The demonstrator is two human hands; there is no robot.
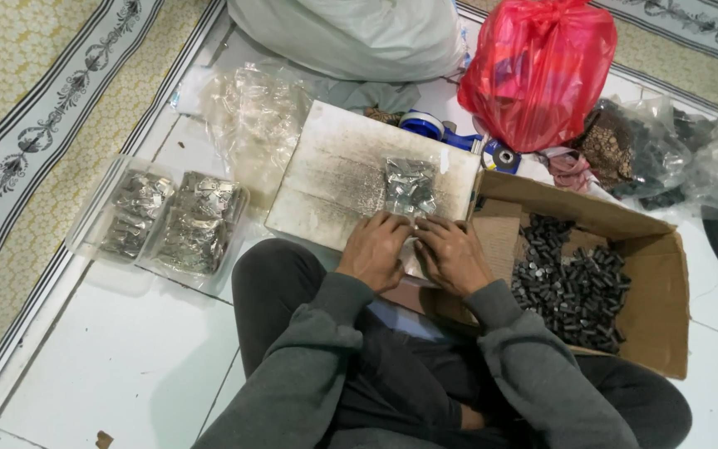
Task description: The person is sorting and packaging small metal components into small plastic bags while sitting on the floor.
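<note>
While both hands rest on the near edge of the worn white board, a small clear plastic packet of shiny metal pieces lies flat on it just beyond the fingertips. Left hand: palm down, fingers bent, tips pressing the packet's near end. Right hand: same posture, touching the left hand, tips at the same edge. Neither hand is closed round anything; whether the packet is pinched or merely pressed flat cannot be told.

Packet: crinkled film, glossy, roughly rectangular, contents grey-silver and lumpy. Board: flat, rectangular, surface scuffed and grey-stained along the middle.

Right of the board, an open cardboard box, brown, flaps out, holds a heap of small dark metal cylinders. Left, well apart from the hands, a clear bag holds several filled packets of the same silvery kind. Far side: loose crumpled clear film, a white sack, a red plastic bag, a blue tape dispenser, and clear bags of dark pieces.

Surface: white tiled floor, glossy, with a patterned yellow rug at left. Sleeves grey, knit.
</note>
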